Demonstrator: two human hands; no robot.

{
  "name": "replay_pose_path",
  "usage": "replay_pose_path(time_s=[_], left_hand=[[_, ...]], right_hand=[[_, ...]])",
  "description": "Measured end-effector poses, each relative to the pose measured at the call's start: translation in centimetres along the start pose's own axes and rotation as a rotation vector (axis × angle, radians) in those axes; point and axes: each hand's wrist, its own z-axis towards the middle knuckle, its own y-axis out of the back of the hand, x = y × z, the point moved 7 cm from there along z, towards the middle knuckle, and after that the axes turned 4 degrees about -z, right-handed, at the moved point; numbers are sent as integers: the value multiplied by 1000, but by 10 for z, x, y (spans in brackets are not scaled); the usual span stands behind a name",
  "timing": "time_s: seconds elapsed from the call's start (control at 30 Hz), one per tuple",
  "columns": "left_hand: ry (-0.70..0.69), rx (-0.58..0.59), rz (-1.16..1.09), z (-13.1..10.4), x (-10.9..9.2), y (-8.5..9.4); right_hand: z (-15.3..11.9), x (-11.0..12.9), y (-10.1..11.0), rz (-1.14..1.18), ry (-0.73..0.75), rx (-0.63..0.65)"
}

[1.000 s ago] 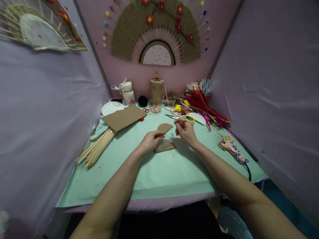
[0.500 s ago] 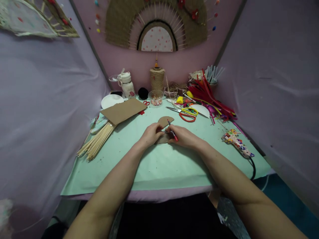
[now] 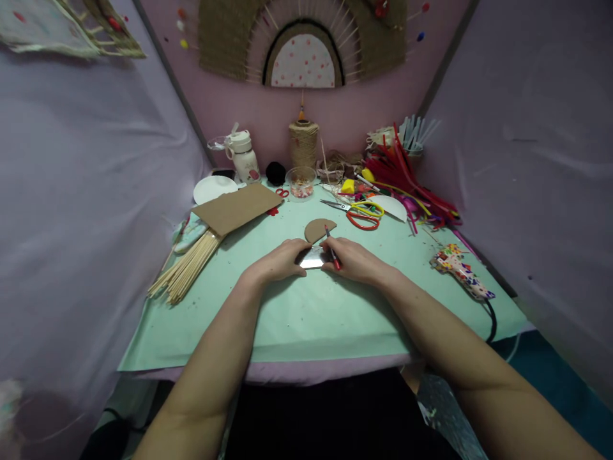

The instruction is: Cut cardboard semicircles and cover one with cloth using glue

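Note:
Between my hands is a small flat piece [image 3: 313, 257] with a bright, shiny surface, just above the green tabletop. My left hand [image 3: 286, 259] grips its left end between thumb and fingers. My right hand [image 3: 347, 259] holds its right end and also has a red and dark pen [image 3: 334, 253] between its fingers, tip pointing away from me. A brown cardboard half-disc [image 3: 318, 229] lies flat just beyond the piece.
Scissors with yellow and red handles [image 3: 363, 216] lie beyond my right hand. Cardboard [image 3: 238, 207] rests on wooden sticks [image 3: 191, 268] at left. A patterned glue gun [image 3: 462, 273] is at right. Twine [image 3: 303, 145], a bottle [image 3: 246, 160] and red strips [image 3: 400, 169] stand behind.
The piece between my hands showed a dull grey-brown face before and now shows a bright one. My left hand has shifted slightly left, and the half-disc is less covered. The view has tilted down slightly.

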Motion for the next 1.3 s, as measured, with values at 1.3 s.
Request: replay_pose_path(time_s=[1.3], left_hand=[[114, -72, -173, -1, 23, 0]], right_hand=[[2, -28, -1, 262, -35, 52]])
